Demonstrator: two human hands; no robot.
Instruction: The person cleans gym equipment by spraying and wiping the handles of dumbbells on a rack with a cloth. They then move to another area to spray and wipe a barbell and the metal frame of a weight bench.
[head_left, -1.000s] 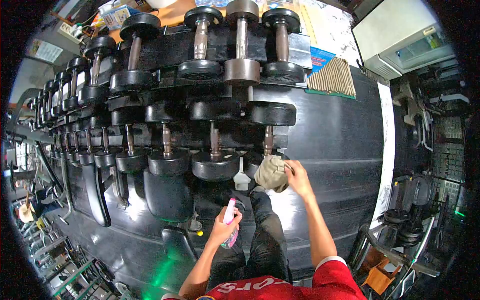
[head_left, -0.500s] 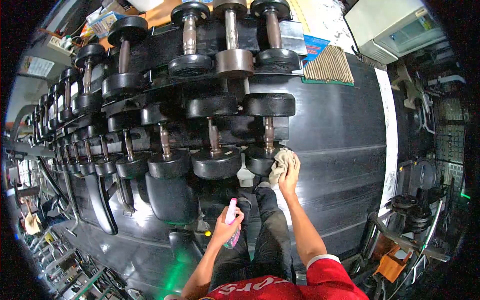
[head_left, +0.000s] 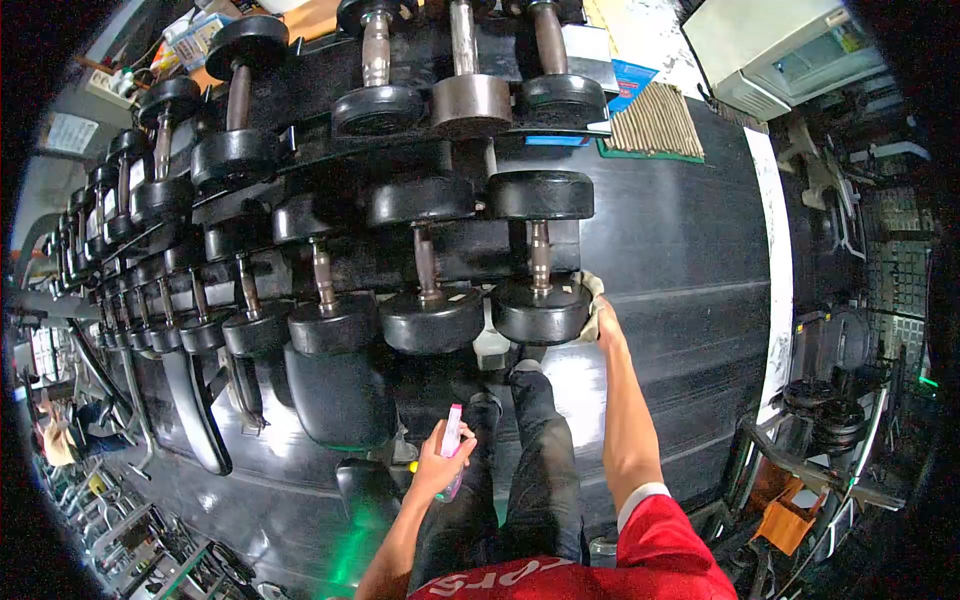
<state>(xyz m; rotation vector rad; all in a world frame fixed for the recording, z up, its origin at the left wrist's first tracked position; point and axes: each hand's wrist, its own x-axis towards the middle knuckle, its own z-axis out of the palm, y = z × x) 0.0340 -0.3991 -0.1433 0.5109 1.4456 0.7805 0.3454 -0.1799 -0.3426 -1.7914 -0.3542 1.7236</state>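
My left hand (head_left: 442,459) is wrapped round a spray bottle (head_left: 452,430) with a pink and white top, held low over my legs. At the right end of the lower rack row, my right hand (head_left: 606,322) presses a beige cloth (head_left: 592,290) against the right side of a black dumbbell (head_left: 541,311). Part of the cloth and most of my right fingers are hidden behind the dumbbell's near head. Just left of it lies another black dumbbell (head_left: 432,320) with a metal handle.
Two rows of dumbbells fill the rack (head_left: 330,160). A padded bench (head_left: 340,395) stands close in front at the left. To the right are a ribbed mat (head_left: 655,125), a white floor strip (head_left: 780,250), a pale cabinet (head_left: 770,60) and stacked weight plates (head_left: 830,410).
My right hand has moved the cloth from the front top of the near dumbbell head round to its right side. My left hand with the spray bottle has shifted slightly left.
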